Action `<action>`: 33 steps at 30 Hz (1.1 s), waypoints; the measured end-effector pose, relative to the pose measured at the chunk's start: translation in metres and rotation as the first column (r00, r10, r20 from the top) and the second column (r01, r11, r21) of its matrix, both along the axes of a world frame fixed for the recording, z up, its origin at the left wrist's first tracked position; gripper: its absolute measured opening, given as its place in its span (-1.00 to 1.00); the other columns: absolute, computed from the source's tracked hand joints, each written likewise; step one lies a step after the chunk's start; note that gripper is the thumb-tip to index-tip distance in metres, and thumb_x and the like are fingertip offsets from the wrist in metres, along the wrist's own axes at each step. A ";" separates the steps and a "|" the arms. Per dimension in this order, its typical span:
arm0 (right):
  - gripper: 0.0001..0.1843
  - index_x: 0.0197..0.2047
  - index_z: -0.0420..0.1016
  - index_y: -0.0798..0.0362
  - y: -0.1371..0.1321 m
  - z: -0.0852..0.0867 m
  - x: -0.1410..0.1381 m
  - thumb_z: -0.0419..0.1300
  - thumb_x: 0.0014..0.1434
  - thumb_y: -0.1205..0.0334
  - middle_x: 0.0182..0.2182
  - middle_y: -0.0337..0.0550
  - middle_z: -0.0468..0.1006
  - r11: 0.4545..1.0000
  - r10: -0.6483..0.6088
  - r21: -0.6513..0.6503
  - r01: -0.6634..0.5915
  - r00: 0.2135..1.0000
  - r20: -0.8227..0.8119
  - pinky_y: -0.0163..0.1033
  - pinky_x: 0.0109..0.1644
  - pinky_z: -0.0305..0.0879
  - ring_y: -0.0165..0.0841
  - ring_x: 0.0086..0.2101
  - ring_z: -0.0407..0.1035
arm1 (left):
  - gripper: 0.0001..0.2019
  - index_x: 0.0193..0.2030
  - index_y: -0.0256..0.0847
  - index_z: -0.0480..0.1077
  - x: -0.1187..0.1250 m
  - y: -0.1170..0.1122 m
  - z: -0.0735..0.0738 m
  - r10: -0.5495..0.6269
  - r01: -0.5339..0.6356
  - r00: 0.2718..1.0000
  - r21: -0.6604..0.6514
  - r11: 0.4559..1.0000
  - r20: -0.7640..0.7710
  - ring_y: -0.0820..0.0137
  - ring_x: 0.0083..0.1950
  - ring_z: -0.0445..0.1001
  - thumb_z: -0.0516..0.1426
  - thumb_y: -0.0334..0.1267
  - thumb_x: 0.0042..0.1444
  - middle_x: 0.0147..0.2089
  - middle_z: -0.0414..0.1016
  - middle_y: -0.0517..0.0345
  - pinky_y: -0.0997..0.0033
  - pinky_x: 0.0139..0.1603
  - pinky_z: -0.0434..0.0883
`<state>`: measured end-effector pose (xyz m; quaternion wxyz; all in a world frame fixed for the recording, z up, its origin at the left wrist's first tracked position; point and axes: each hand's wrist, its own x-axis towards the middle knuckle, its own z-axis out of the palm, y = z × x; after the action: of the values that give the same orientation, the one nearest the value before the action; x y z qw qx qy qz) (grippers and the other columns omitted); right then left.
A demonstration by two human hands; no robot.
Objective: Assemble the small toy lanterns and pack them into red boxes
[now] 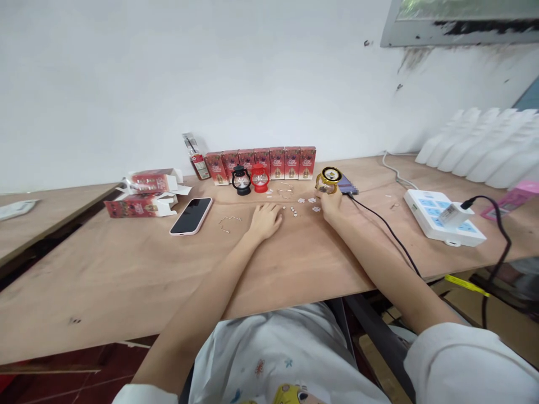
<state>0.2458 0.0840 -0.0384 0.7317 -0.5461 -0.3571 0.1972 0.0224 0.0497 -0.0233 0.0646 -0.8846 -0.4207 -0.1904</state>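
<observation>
My right hand [331, 204] is wrapped round a small gold lantern [330, 177], which is tilted so that its dark round base faces me. My left hand [266, 220] rests on the tabletop with its fingers stretched out and holds nothing. Just right of its fingertips lie several tiny round white pieces [295, 212] and several small white flat pieces [311, 200]. A black lantern [241, 180] and a red lantern [260, 178] stand upright beyond my left hand. Bent thin wires [287, 191] lie behind the white pieces, and another bent wire [229, 223] is left of my left hand.
Several red boxes [277, 163] line the wall, beside a packaged item [197, 159]. Opened red boxes [145, 203] and a phone [191, 216] lie left. A second phone [347, 185] with a black cable, a power strip [444, 217] and white plastic containers [480, 146] are right.
</observation>
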 end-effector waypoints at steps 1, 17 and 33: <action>-0.58 -0.26 0.40 0.07 0.001 0.000 0.003 0.32 -0.29 0.33 -0.24 -0.11 0.56 1.000 -0.005 -0.005 0.004 0.998 -0.069 -0.13 -0.12 0.38 -0.24 -0.23 0.44 | -0.68 0.08 -0.22 0.33 0.001 -0.002 0.000 -0.018 0.018 1.000 -0.013 1.000 -0.001 0.22 0.16 0.33 -0.03 -0.30 0.21 0.10 0.44 -0.03 0.16 0.13 0.19; -0.65 -0.43 0.45 0.07 -0.037 0.008 -0.076 0.42 -0.39 0.31 -0.46 -0.26 0.55 0.750 0.647 0.119 -0.651 0.683 -0.340 -0.22 -0.22 0.36 -0.36 -0.39 0.42 | -0.75 -0.03 -0.17 0.43 0.017 -0.019 0.003 -0.171 0.174 0.982 0.028 0.984 -0.077 0.24 0.07 0.34 0.03 -0.19 0.25 0.01 0.50 0.08 0.23 -0.06 0.19; -0.54 -0.25 0.43 0.07 -0.011 -0.010 -0.045 0.38 -0.31 0.23 -0.24 -0.09 0.58 0.958 0.286 -0.057 -0.281 0.925 0.251 -0.02 -0.04 0.36 -0.18 -0.22 0.44 | -0.86 -0.25 -0.24 0.38 0.007 -0.011 0.002 -0.266 0.080 0.903 0.475 0.876 0.337 0.30 -0.11 0.42 0.04 -0.27 0.25 -0.11 0.53 0.00 0.32 -0.17 0.30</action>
<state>0.2008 0.0726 -0.0488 0.6376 -0.5171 -0.5218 0.2321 0.0299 0.0384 -0.0211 0.1644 -0.8236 -0.2867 -0.4610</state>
